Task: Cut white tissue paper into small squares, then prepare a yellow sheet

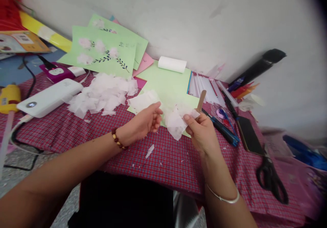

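Observation:
My right hand (200,131) is closed around a wooden stick (201,100) that points up, and it pinches a crumpled piece of white tissue (176,122) against it. My left hand (146,120), with a beaded bracelet at the wrist, has its fingers curled just left of that tissue; whether they touch it I cannot tell. Both hands hover over a red checked cloth (166,160). A flat piece of white tissue (143,100) lies just behind my left hand.
A heap of white tissue pieces (102,93) lies at the left, beside a white power bank (48,98). Green cards with tissue flowers (102,49) lean on the wall. A tissue roll (172,64), pens (222,127), white strips and black scissors (270,177) lie at the right.

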A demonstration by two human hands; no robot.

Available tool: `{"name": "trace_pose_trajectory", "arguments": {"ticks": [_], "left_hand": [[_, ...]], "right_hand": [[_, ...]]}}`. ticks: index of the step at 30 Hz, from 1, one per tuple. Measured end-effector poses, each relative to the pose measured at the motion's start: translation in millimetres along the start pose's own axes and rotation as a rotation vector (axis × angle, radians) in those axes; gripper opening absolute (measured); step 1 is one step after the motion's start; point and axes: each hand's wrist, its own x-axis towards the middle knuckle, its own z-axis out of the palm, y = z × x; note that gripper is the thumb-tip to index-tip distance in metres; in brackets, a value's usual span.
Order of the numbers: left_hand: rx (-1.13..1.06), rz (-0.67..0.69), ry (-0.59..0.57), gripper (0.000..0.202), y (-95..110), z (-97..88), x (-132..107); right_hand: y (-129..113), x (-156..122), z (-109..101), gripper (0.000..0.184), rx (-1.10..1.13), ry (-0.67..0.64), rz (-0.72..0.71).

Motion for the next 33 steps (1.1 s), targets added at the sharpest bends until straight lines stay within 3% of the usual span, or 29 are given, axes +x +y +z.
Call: {"name": "trace_pose_trajectory", "arguments": {"ticks": [2, 5, 9, 14, 19, 23, 33], "left_hand": [[0.005, -0.168, -0.174, 0.053, -2.1, -0.3, 0.3], [0.046, -0.175, -0.335, 0.051, -6.1, 4.3, -3.6], [0.015, -0.039, -0.280, 0.027, -6.8, 10.0, -8.6], [-0.026, 0.001, -0.234, 0.013, -3.5, 8.5, -8.3], [-0.037, -0.029, -0.243, 0.012, -6.9, 7.4, -3.8], [-0.006, -0.058, -0.277, 0.026, -11.4, 8.3, -3.0], [0.034, 0.041, -0.215, 0.009, -13.0, 9.3, -5.9]], "right_hand": [[-0.5, -1.8, 1.2, 0.022, -0.013, -0.041, 0.004], [-0.3, -4.8, 2.5, 0.018, -0.063, -0.123, 0.039], [-0.6, -6.8, 4.2, 0.018, -0.110, -0.166, 0.056], [-1.9, -5.3, 3.8, 0.018, -0.101, -0.148, 0.051], [-0.2, -5.2, 1.5, 0.015, -0.158, -0.220, 0.062], [0.4, -6.7, 3.5, 0.015, -0.217, -0.273, 0.085], [0.7, -4.5, 0.9, 0.013, -0.194, -0.125, 0.052]]}}
